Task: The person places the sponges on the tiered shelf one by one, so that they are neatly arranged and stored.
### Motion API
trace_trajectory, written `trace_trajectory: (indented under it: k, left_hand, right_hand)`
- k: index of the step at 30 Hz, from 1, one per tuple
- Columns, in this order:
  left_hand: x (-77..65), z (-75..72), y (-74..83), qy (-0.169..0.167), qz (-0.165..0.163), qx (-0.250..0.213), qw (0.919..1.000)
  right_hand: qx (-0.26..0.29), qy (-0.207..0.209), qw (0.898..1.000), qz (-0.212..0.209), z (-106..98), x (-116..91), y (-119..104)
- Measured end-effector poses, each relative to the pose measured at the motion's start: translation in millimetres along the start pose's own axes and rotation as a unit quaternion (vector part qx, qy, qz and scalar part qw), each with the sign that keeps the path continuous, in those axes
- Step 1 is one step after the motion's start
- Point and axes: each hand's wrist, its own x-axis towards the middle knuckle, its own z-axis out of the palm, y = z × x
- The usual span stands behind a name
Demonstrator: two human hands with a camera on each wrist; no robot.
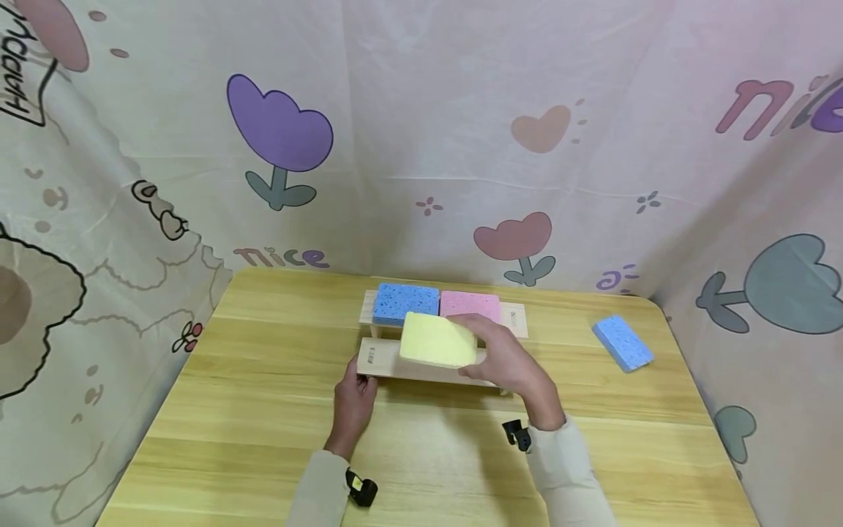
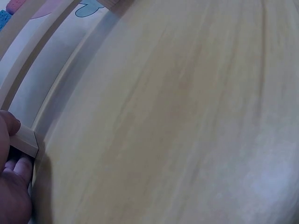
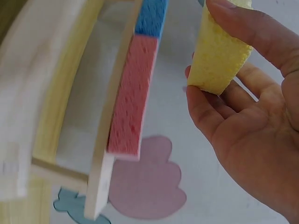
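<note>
Printed cloth backdrop (image 1: 421,110), purple flower print (image 1: 283,135), wood-grain table (image 1: 263,366)

In the right wrist view I observe the person's right hand (image 3: 257,130) pinching a yellow sponge (image 3: 218,58) between thumb and fingers, one porous face exposed. The sponge is held apart from a wooden rack (image 3: 97,186), along which I note a pink sponge (image 3: 130,98) and a blue sponge (image 3: 152,17) set end to end, the blue one cut off by the upper border. A crossbar (image 3: 60,174) leads to a wider, blurred board (image 3: 23,93) at left. Behind lies a pale backdrop (image 3: 168,112) printed with a pink tulip (image 3: 149,186).
</note>
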Motion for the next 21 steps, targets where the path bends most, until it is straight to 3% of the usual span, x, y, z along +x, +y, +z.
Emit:
trace_trajectory:
  k: [8,21]
  left_hand:
    - [0.3,-0.4,0.5,0.001,-0.005,0.015,0.9999]
    - [-2.1,-1.6,0.8,-0.001,0.014,-0.015,0.9998]
  right_hand:
    - [-0.001,-0.03,0.999,-0.015,23.9,8.6,-4.0]
    - [-0.018,-0.059,0.998,-0.006,54.1,19.3,1.4]
